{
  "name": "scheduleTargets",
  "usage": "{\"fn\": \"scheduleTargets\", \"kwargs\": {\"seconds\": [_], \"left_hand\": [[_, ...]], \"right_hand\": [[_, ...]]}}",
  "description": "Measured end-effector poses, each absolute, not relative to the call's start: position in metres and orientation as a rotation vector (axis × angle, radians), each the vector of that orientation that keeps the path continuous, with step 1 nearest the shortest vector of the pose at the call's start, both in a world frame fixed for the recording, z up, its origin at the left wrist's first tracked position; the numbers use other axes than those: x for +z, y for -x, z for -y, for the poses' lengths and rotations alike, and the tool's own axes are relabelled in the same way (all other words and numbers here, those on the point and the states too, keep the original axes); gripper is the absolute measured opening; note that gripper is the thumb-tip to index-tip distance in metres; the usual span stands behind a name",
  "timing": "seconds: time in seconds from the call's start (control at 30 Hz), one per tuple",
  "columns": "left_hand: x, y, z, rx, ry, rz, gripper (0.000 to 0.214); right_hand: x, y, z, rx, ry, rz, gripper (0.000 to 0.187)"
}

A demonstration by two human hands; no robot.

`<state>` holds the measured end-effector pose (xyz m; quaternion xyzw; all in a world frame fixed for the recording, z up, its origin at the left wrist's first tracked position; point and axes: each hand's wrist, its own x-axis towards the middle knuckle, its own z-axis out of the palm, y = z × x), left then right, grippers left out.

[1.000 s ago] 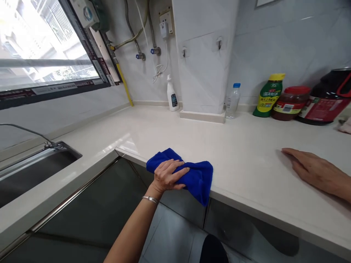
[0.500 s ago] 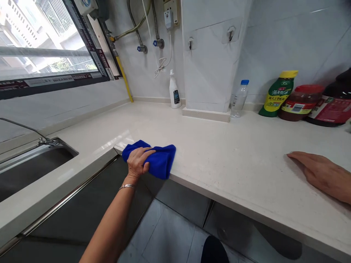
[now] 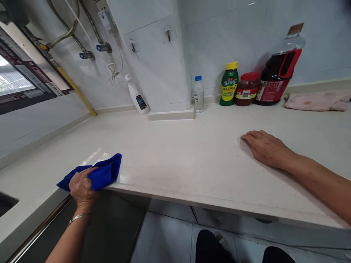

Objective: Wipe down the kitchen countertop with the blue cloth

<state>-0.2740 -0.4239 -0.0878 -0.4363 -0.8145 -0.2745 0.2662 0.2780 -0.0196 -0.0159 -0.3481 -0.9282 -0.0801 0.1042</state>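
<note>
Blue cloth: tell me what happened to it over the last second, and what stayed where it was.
The left hand, gripping the blue cloth throughout, slid it leftward along the front edge of the counter to the inner corner. The right hand stayed flat on the counter, and the water bottle kept its place by the wall.

Blue cloth (image 3: 105,174) partly under left grip (image 3: 80,187), sink (image 3: 6,203) cropped

Bare countertop (image 3: 175,153) lies between both hands; bottles (image 3: 229,88) crowd the back wall.
</note>
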Motion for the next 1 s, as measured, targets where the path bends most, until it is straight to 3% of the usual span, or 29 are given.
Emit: {"fn": "scheduleTargets", "kwargs": {"seconds": [0.23,0.53,1.0], "left_hand": [[-0.078,0.227,0.408,-0.68,1.148,2.201,0.043],[-0.057,0.087,0.353,-0.546,1.654,1.888,0.044],[0.017,-0.072,0.228,0.016,2.385,2.25,0.062]], "right_hand": [[-0.002,-0.262,0.031,-0.257,1.131,2.815,0.04],[0.02,-0.257,0.048,-0.15,1.188,2.838,0.043],[0.049,-0.257,0.067,-0.007,1.27,2.881,0.042]]}}
